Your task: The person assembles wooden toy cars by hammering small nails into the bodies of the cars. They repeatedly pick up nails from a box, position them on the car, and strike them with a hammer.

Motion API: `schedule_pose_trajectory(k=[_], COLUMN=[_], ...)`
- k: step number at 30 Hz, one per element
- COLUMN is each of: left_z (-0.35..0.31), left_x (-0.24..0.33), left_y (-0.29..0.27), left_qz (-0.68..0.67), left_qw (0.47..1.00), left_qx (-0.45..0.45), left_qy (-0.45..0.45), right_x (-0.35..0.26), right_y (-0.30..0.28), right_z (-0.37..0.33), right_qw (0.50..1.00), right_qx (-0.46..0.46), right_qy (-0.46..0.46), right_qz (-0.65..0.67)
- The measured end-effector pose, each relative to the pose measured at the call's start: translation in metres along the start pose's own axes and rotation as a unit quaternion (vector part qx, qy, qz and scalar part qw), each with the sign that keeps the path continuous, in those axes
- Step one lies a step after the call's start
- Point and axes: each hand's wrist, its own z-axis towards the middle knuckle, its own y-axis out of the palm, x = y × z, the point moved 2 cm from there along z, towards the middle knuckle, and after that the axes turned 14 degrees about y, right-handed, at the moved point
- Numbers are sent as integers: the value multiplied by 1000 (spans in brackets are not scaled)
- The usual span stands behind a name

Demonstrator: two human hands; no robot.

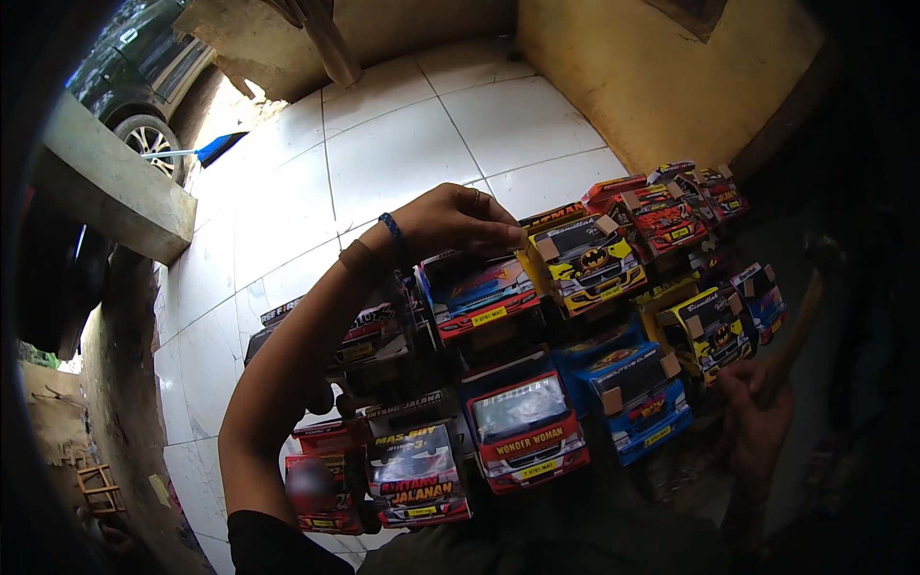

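Observation:
My left hand reaches over the back row of toy trucks. Its thumb and fingers close at the top left corner of a yellow-and-black toy truck; the fingertips are partly hidden. Just below this hand is a red-and-blue toy truck. At the right, my right hand is shut round the wooden handle of a hammer, its dark head pointing up. Beside that hand stands another yellow toy truck. Small brown blocks stick out from the fronts of several trucks.
In the front row are a blue toy truck, a red one and a grey-and-red one. More red trucks stand far right. White floor tiles lie beyond, with a blue broom near a pillar and a parked car.

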Motion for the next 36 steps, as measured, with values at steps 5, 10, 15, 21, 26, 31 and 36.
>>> schedule_pose_trajectory(k=[5, 10, 15, 21, 26, 31, 36], left_z=[-2, -6, -6, -7, -7, -6, -4], left_x=[-2, -2, -2, -4, -5, -7, -10], left_y=[1, 0, -1, 0, 1, 0, -1], left_qz=[-63, -32, -29, -1, -11, -1, 8], left_qw=[997, 999, 999, 999, 999, 999, 999], left_qx=[-1, 1, -5, -14, -7, -7, -9], left_qy=[38, 22, 24, 43, 48, 31, 32], right_x=[-4, -6, -9, -16, -18, -16, -20], right_y=[5, 10, 19, 24, 27, 29, 31], right_z=[5, 9, 11, 10, 9, 11, 9], right_qw=[999, 999, 998, 998, 998, 997, 997], right_qx=[-24, -36, -50, -60, -55, -60, -67], right_qy=[-21, -17, -29, -24, -22, -23, -17], right_qz=[3, -19, -23, -28, -34, -33, -40])
